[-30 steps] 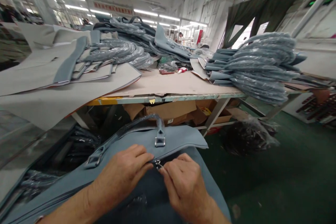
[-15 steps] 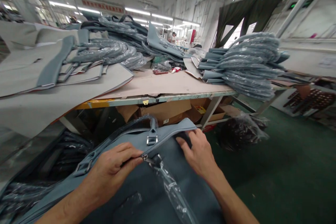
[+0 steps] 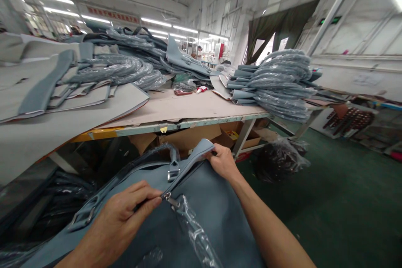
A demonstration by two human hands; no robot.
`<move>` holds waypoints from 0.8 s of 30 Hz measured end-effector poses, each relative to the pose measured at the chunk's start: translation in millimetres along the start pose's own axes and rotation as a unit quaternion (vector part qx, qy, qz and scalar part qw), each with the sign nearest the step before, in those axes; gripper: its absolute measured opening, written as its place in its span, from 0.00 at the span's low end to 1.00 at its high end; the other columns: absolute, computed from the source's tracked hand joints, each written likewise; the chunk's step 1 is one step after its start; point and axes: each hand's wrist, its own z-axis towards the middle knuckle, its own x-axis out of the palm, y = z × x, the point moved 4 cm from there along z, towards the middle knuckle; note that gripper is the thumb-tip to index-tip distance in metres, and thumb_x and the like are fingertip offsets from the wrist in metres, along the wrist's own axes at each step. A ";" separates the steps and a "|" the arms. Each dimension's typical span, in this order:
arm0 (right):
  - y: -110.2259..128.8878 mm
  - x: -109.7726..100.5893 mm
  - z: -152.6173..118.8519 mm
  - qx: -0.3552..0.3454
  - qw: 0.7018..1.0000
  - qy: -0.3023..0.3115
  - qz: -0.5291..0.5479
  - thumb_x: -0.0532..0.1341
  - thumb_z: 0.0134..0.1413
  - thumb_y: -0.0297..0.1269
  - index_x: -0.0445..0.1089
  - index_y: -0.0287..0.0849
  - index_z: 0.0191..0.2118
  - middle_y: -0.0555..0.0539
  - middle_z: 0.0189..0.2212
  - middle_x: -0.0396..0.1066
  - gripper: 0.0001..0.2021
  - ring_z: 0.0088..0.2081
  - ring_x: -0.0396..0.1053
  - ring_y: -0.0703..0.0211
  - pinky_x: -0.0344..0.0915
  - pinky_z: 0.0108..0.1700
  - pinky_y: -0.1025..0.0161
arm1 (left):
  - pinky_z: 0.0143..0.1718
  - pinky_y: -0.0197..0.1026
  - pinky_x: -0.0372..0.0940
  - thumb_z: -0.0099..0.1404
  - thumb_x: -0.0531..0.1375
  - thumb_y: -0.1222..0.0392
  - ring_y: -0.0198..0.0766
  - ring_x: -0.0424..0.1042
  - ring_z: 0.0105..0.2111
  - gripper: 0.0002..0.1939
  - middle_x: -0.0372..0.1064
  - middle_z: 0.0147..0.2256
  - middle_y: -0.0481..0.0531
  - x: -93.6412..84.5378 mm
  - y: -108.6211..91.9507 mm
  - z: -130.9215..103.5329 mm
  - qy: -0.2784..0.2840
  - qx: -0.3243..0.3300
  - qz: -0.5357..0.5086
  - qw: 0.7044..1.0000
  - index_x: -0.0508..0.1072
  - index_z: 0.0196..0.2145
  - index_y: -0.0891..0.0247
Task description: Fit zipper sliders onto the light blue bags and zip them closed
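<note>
Wrapped Bundles Line a Workshop Desk

Ahead of me, the desk [image 3: 188, 111] has a tan top and a worn, paint-marked edge. Pale-backed sheets [image 3: 37, 138] cover its left end, drooping over the front. A red-capped white bottle [image 3: 202, 89] lies near the middle, a plastic-wrapped blue-grey bundle [image 3: 279, 86] at right. A dark bagged bundle [image 3: 278, 161] sits on the green floor [image 3: 333, 188].

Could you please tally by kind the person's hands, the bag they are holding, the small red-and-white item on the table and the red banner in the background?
Hands, left hand and right hand: 2
Blue-grey bag: 1
Small red-and-white item: 1
Red banner: 1
Total: 5
</note>
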 end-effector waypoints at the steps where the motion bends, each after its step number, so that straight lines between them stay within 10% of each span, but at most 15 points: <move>1: -4.9 3.8 4.4 0.007 1.000 -0.004 -0.013 0.61 0.61 0.29 0.76 0.37 0.37 0.46 0.36 0.76 0.06 0.41 0.72 0.56 0.65 0.44 0.62 | 0.37 0.33 0.63 0.72 0.54 0.46 0.36 0.72 0.34 0.17 0.71 0.32 0.47 3.5 2.7 1.4 -0.001 -0.009 -0.002 1.000 0.77 0.34 0.56; 8: -25.1 0.4 11.3 0.050 0.991 -0.033 -0.122 0.66 0.51 0.23 0.74 0.36 0.39 0.43 0.37 0.73 0.08 0.40 0.70 0.53 0.64 0.44 0.58 | 0.39 0.41 0.66 0.66 0.60 0.40 0.42 0.72 0.37 0.19 0.71 0.36 0.48 15.8 21.7 -9.0 -0.073 -0.033 0.077 0.994 0.75 0.46 0.54; 13: -7.9 -27.3 -20.8 -0.002 0.985 -0.086 -0.150 0.61 0.64 0.36 0.71 0.40 0.31 0.46 0.31 0.72 0.10 0.36 0.69 0.54 0.61 0.42 0.59 | 0.40 0.42 0.68 0.72 0.55 0.49 0.41 0.73 0.39 0.14 0.71 0.38 0.47 21.6 21.0 -13.1 -0.075 0.072 0.143 0.984 0.74 0.51 0.48; 24: 48.6 8.6 -55.8 -0.193 0.950 0.092 -0.225 0.64 0.62 0.33 0.76 0.44 0.39 0.47 0.38 0.77 0.03 0.45 0.69 0.50 0.47 0.62 0.42 | 0.44 0.54 0.71 0.72 0.56 0.63 0.47 0.72 0.42 0.15 0.71 0.40 0.55 34.4 19.7 -7.0 0.033 0.028 0.251 0.967 0.75 0.54 0.60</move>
